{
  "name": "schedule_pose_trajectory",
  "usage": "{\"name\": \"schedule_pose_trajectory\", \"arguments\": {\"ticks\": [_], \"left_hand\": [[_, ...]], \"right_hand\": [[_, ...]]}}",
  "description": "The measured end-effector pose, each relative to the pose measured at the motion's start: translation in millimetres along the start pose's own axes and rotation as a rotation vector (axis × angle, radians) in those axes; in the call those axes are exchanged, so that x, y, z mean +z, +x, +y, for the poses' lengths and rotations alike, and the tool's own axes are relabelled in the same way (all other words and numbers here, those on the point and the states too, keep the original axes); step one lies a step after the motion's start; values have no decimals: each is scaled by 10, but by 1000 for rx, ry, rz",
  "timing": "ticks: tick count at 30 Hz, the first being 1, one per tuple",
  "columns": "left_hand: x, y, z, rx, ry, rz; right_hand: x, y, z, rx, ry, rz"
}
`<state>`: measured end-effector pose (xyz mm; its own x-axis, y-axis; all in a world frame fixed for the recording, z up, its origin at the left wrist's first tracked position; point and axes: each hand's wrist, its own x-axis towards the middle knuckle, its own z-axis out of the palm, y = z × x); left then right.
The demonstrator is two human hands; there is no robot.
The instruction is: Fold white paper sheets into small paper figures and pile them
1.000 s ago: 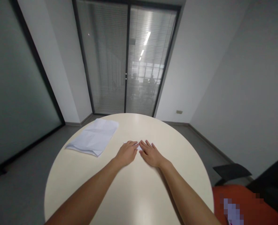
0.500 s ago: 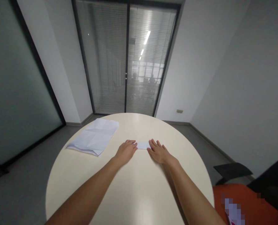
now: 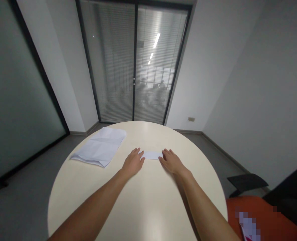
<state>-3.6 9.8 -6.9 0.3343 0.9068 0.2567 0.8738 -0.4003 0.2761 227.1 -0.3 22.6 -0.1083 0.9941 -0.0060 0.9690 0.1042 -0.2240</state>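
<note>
A narrow strip of folded white paper point(image 3: 152, 155) lies flat on the round cream table point(image 3: 148, 194), between my two hands. At its left end, my left hand point(image 3: 134, 161) rests with fingers apart, thumb and fingertips touching or just beside the paper. My right hand point(image 3: 172, 160) is at the other end, its thumb by the near corner and its fingers slightly bent, apart from the thumb. Neither hand visibly grips the strip. Part of each end of the paper is hidden by the fingers.
Creased white paper sheets point(image 3: 100, 147) lie at the table's left. On the right stands an orange chair point(image 3: 261, 221) with a black armrest point(image 3: 248, 182), and a blurred item on its seat. A glass door with blinds point(image 3: 135, 67) is beyond the table.
My left hand has shifted slightly left, its fingers more spread. The right hand's fingers have bent and moved slightly right, so more of the paper strip shows.
</note>
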Motion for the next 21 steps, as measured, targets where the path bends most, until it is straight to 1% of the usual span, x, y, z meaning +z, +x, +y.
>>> {"name": "schedule_pose_trajectory", "arguments": {"ticks": [2,5,9,13,15,18,21], "left_hand": [[12,4,-12,-18,-13,18],[14,6,-26,-46,-32,31],[14,-2,-46,-89,-30,40],[21,-21,-84,-111,-28,102],[19,-33,-104,-115,-41,128],[7,-51,-126,-120,-65,148],[-11,-62,-140,-120,-73,134]], "right_hand": [[-19,25,4,-36,22,50],[-41,62,18,-34,107,93],[-31,102,53,11,302,141],[-35,147,102,81,484,152],[-65,171,131,96,541,181],[-130,208,186,131,587,276],[-202,251,252,197,588,399]]}}
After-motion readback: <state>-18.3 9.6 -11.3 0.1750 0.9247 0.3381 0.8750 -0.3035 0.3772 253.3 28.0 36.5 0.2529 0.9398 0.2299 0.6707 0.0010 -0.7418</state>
